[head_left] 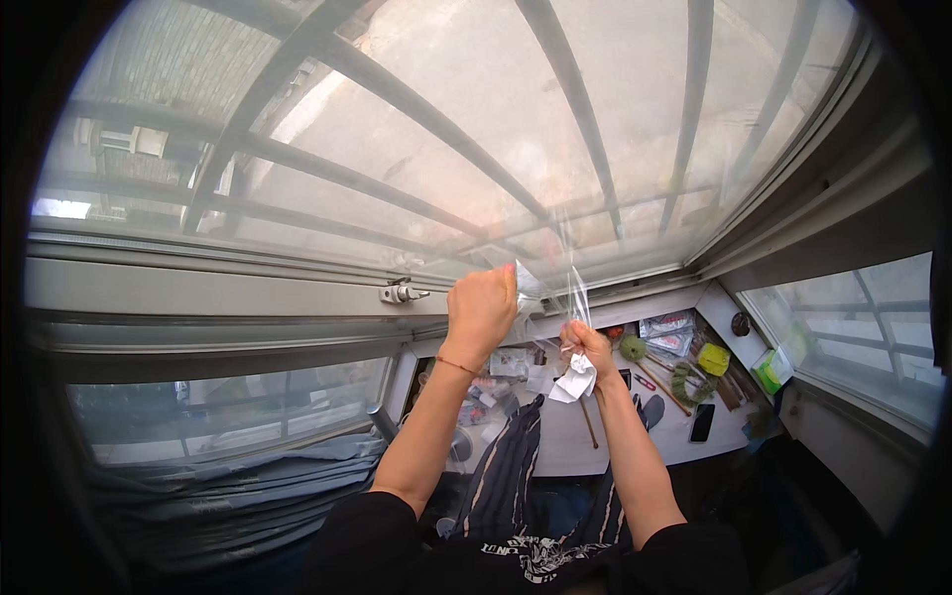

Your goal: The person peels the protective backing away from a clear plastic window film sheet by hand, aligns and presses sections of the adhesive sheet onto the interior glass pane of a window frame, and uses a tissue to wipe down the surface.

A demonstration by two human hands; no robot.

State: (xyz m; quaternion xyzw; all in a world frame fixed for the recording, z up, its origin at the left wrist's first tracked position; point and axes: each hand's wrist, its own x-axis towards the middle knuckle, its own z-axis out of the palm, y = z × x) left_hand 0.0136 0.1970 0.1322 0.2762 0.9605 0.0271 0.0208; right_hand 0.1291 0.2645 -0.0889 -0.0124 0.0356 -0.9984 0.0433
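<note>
Clear plastic film (560, 283) at frame centre nearly invisible against window; edges hard to trace. Desk clutter lower right small, blurred: black phone (702, 421), green yarn ball (633, 347), yellow-green item (713, 359). Window latch (400, 293) left of centre; barred glass fills upper frame. Left hand (481, 307) fisted, gripping film top. Right hand (587, 345) lower, pinching film plus crumpled white paper (574, 382). Hands close, not touching; both forearms raised from lower edge.
</note>
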